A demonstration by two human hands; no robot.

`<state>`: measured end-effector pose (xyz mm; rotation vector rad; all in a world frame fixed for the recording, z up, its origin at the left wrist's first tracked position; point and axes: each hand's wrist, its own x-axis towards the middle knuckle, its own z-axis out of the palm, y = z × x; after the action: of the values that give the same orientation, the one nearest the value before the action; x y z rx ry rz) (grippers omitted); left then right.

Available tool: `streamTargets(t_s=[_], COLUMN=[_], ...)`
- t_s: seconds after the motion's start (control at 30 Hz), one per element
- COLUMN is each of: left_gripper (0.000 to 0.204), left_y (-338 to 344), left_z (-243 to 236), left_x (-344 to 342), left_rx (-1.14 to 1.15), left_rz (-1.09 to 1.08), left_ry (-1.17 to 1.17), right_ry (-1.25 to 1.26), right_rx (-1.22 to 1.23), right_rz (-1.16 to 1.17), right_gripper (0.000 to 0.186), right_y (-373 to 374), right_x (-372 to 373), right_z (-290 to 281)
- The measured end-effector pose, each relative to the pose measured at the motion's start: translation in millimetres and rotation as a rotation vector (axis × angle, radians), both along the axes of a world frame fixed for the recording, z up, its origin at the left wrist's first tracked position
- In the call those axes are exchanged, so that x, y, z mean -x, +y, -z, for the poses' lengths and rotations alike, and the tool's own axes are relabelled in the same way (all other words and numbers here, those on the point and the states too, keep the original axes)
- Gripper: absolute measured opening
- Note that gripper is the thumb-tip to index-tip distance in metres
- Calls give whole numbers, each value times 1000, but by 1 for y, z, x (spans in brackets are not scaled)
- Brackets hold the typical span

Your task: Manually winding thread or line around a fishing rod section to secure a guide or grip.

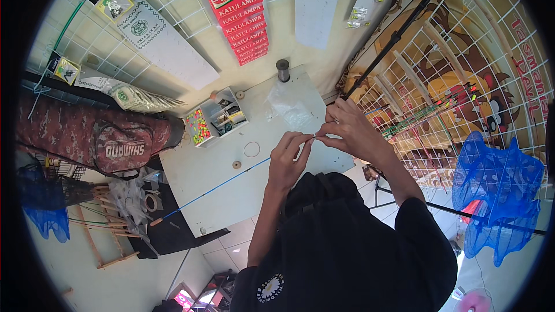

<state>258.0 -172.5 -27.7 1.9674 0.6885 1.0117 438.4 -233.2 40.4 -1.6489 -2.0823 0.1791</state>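
Head view: both hands are held up before the torso, narrowed to a fine pinch, thumb against finger. A tiny dark piece [314, 136] is pinched where the fingertips of the left hand [287, 155] and the right hand [343, 126] meet. The blue rod [222, 185] is laid slantwise across the near part of the counter [217, 164]; its handle is carried past the left edge, and its line is aimed at the pinch. The counter's right edge is overreached by the right hand.

Room to the left of the left hand is given by a pale stretch of counter, on which a thin loop [251, 156] and a small round disc [236, 164] are set well apart from the fingers. The far side is bounded by the wall and occupied by a divided white box [234, 129], a crumpled clear bag [287, 107] and a dark spool [282, 71].

Part of the rod is hidden behind the left hand (a thin blue length is glimpsed past the right wrist, seemingly in the same line). Whether the pinched piece is fixed to the rod cannot be told. The counter's near edge is partly covered by the dark-clothed torso, and the outer surroundings are cut off by the lens's black rim.
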Motion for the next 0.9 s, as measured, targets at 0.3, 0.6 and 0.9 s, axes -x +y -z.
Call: streamTargets(t_s=[0.3,0.6,0.9], left_gripper=[9,9,10], left_y=[1,3,6], left_z=[-13,-3,-3], left_x=[-3,-6,-6], left_rx=[254,277,385], left_rz=[5,-1,22], left_ry=[45,17,62], right_ry=[-11,11,6], right_rx=[-76,-79,-52], right_rz=[20,50,53], right_gripper=[14,13,13], right_y=[-2,-6,-5], right_x=[1,-1,-3], right_z=[7,9,12])
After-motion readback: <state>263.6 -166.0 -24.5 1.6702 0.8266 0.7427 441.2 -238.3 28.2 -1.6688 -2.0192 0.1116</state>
